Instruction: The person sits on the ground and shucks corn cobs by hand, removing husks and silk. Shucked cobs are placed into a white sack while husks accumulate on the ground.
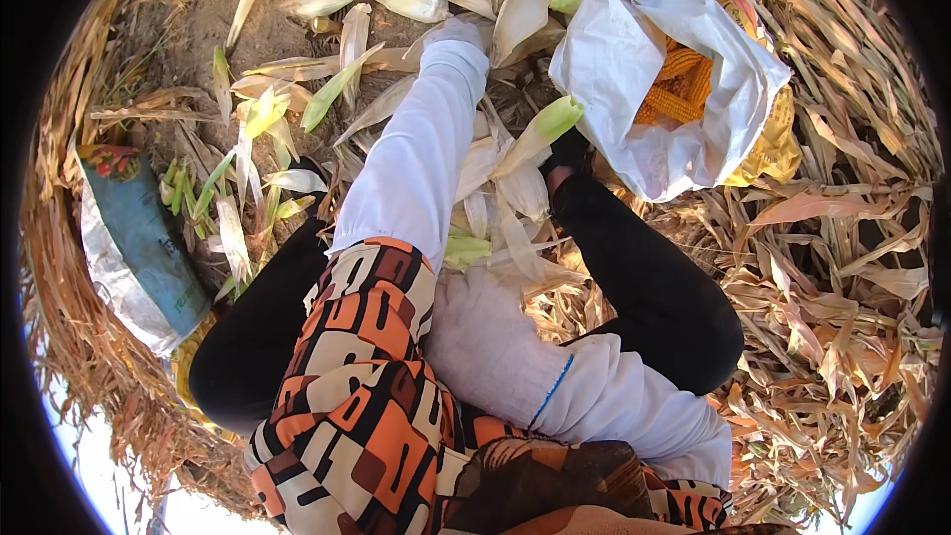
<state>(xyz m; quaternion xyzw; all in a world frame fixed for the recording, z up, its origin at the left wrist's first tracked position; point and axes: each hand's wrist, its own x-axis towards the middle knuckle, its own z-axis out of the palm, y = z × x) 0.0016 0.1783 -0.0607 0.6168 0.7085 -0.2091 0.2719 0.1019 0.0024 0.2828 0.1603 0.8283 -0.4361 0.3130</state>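
Note:
My left hand (pixel 456 31) is stretched far forward past its long white sleeve cover, among corn ears in pale husks (pixel 407 3). Its fingers are small and partly hidden, so whether they grip an ear does not show. Closer to my body, my right hand (pixel 487 338) wears a white knit glove with a blue-edged cuff. Its fingertips lie out of sight beside my left arm, near loose dry husks (pixel 513 238). A partly green husk (pixel 546 130) stands up between my feet and the white sack.
An open white woven sack (pixel 605 82) holding peeled orange corn cobs (pixel 680 85) stands at front right, against a yellow bag (pixel 780 137). A blue and white sack (pixel 145 230) lies left. Dry corn stalks (pixel 839 297) ring the bare soil (pixel 200 22). My bent legs (pixel 646 275) flank my arms.

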